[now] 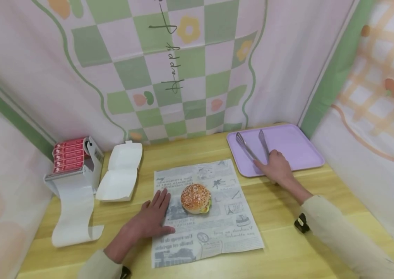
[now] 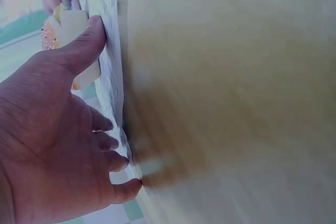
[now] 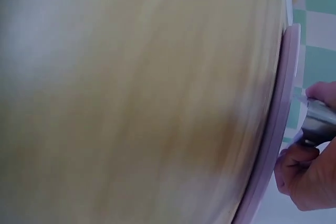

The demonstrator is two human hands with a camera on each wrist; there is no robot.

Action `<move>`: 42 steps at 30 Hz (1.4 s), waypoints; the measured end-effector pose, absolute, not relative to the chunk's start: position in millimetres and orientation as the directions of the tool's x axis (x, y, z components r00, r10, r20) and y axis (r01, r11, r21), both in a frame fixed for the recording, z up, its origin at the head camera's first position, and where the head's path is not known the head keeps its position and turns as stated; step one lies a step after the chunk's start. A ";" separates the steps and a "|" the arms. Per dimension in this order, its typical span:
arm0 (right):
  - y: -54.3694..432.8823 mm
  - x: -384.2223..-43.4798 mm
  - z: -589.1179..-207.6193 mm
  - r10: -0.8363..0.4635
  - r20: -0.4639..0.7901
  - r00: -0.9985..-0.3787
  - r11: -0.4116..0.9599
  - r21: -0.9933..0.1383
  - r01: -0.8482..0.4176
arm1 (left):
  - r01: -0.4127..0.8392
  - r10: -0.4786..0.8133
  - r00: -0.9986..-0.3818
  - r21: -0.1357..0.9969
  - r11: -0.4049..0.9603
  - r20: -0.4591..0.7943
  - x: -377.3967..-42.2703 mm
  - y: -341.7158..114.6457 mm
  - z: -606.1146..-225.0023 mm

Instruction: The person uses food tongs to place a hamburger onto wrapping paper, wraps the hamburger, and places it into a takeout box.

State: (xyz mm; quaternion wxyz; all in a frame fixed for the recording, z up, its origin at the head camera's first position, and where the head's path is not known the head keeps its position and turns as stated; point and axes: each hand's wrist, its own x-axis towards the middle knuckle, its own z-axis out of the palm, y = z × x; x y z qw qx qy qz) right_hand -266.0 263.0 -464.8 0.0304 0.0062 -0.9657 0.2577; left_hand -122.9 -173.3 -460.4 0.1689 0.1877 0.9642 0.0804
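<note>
A sesame-seed burger point(image 1: 195, 198) sits on a printed sheet of paper point(image 1: 221, 221) on the wooden table. My left hand point(image 1: 148, 220) rests on the paper's left edge, fingers spread, just left of the burger. In the left wrist view, fingertips point(image 2: 126, 191) of that hand touch down at the paper's edge. Over the front of a purple tray point(image 1: 299, 149), my right hand point(image 1: 278, 169) grips metal tongs point(image 1: 247, 148), whose two arms are spread apart and point toward the back. The right wrist view has the tongs point(image 3: 318, 123) between thumb and fingers.
An open white clamshell box point(image 1: 118, 170) lies back left. Beside it stands a dispenser point(image 1: 94, 162) with red-labelled packs point(image 1: 69, 155) on it and a white paper strip point(image 1: 73, 217) hanging onto the table. Patterned curtains point(image 1: 190, 77) enclose the back and sides.
</note>
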 end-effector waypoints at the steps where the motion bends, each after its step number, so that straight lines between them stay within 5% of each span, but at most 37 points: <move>1: 261.4 -267.2 -465.1 0.004 0.055 -0.998 0.872 -0.488 -0.024 | 0.323 0.379 -0.880 0.226 0.919 -0.286 -122.1 -173.0 -460.7; 9: 254.4 -266.7 -450.3 -0.033 -0.017 -0.999 0.933 -0.358 -0.025 | 0.157 0.207 -0.965 0.272 0.949 -0.162 -113.4 -170.7 -460.3; 15: 216.2 -269.8 -411.1 -0.227 0.079 -0.971 0.911 -0.334 -0.241 | 0.045 0.073 -0.995 0.329 0.943 -0.073 -118.8 -172.8 -461.3; 22: 128.8 -299.3 -399.9 -0.649 -0.087 -0.756 0.719 -0.393 -0.573 | -0.073 -0.016 -0.990 0.426 0.902 -0.137 -129.1 -175.1 -465.0; 28: 64.3 -324.2 -417.4 -0.762 -0.284 -0.582 0.645 -0.401 -0.650 | -0.103 -0.054 -0.991 0.436 0.894 -0.122 -140.4 -171.6 -472.2; 34: 35.0 -328.6 -428.7 -0.777 -0.307 -0.550 0.629 -0.333 -0.703 | -0.105 -0.055 -0.992 0.497 0.861 -0.115 -150.3 -169.4 -476.9; 42: 33.9 -333.8 -437.0 -0.844 -0.157 -0.513 0.530 -0.388 -0.754 | -0.005 0.038 -0.998 0.601 0.799 -0.059 -153.9 -184.6 -472.6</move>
